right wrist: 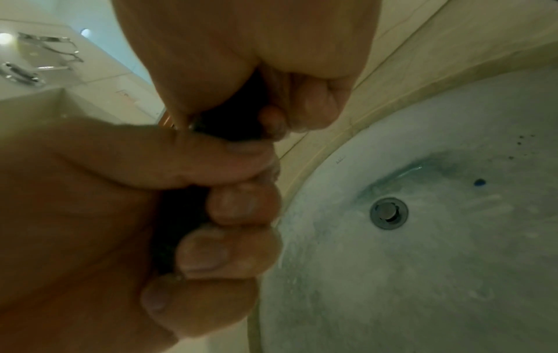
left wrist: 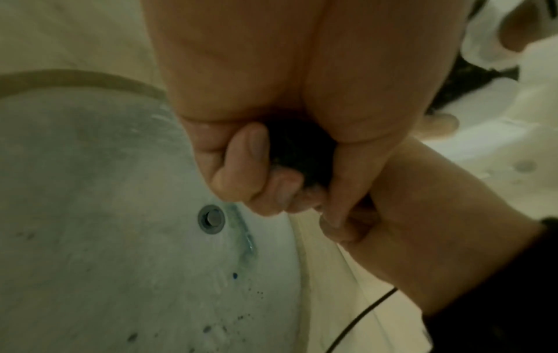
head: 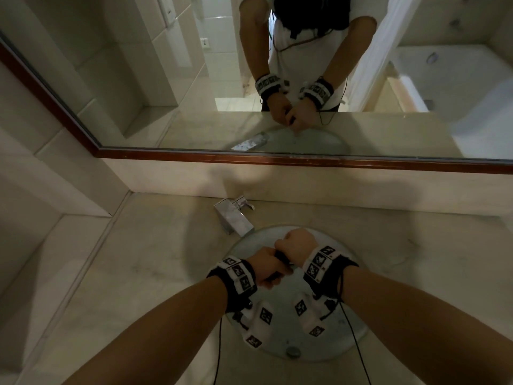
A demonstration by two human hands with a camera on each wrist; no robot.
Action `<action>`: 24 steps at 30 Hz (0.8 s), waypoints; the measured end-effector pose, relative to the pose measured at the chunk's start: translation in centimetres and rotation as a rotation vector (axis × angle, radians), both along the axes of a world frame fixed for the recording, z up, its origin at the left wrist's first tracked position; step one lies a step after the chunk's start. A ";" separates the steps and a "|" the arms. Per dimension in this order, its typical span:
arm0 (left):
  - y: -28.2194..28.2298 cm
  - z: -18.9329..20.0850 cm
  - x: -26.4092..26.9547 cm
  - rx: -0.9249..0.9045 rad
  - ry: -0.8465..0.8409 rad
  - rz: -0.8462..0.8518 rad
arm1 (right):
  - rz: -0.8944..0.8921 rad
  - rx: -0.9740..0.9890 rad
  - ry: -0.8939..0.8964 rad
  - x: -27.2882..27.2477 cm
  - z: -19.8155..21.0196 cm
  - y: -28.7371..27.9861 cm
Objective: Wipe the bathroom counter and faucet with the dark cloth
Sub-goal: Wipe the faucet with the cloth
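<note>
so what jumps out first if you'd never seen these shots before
Both hands, the left hand and the right hand, are clenched together on a bunched-up dark cloth over the round sink basin, as if wringing it. Behind them a square chrome faucet sits at the basin's rear edge, and the big wood-framed mirror above reflects the same hands. The wrist views show blue stains near the drain.
</note>
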State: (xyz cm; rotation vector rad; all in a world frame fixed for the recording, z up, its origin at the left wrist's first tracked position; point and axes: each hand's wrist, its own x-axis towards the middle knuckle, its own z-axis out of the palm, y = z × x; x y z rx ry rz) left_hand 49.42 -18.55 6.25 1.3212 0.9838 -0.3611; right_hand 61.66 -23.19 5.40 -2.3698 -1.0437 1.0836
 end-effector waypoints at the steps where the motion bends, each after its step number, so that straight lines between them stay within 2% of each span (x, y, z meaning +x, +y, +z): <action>1: 0.1 0.1 -0.3 -0.070 -0.021 0.028 | 0.013 0.012 -0.012 -0.1 0.1 0.2; 3: 0.2 0.2 -0.7 -0.197 -0.065 0.073 | 0.060 0.021 0.002 -0.4 0.6 0.3; 6: 0.3 0.5 -1.4 -0.329 -0.108 0.073 | 0.083 0.137 0.041 -0.6 1.5 0.3; 8: 0.3 0.8 -1.5 -0.315 -0.106 0.067 | 0.045 0.213 0.073 -0.7 1.1 0.3; 10: 0.3 1.1 -1.5 -0.225 -0.078 0.061 | 0.019 0.242 0.124 -0.5 0.6 0.3; 14: 0.6 1.4 -1.1 0.034 0.012 0.006 | 0.052 0.191 0.180 -0.4 0.3 0.0; 16: 0.7 1.5 -0.9 0.256 0.050 -0.095 | 0.037 0.138 0.274 -0.2 0.2 -0.3; 19: 0.3 1.8 -0.6 0.661 0.128 -0.379 | -0.219 0.073 0.604 0.1 0.3 -0.7; 21: 0.0 2.0 -0.7 0.854 0.170 -0.502 | -0.372 -0.050 0.805 0.2 1.1 -1.0; 24: -0.3 1.8 -0.9 1.100 0.222 -0.601 | -0.427 -0.212 0.953 0.6 0.8 -1.2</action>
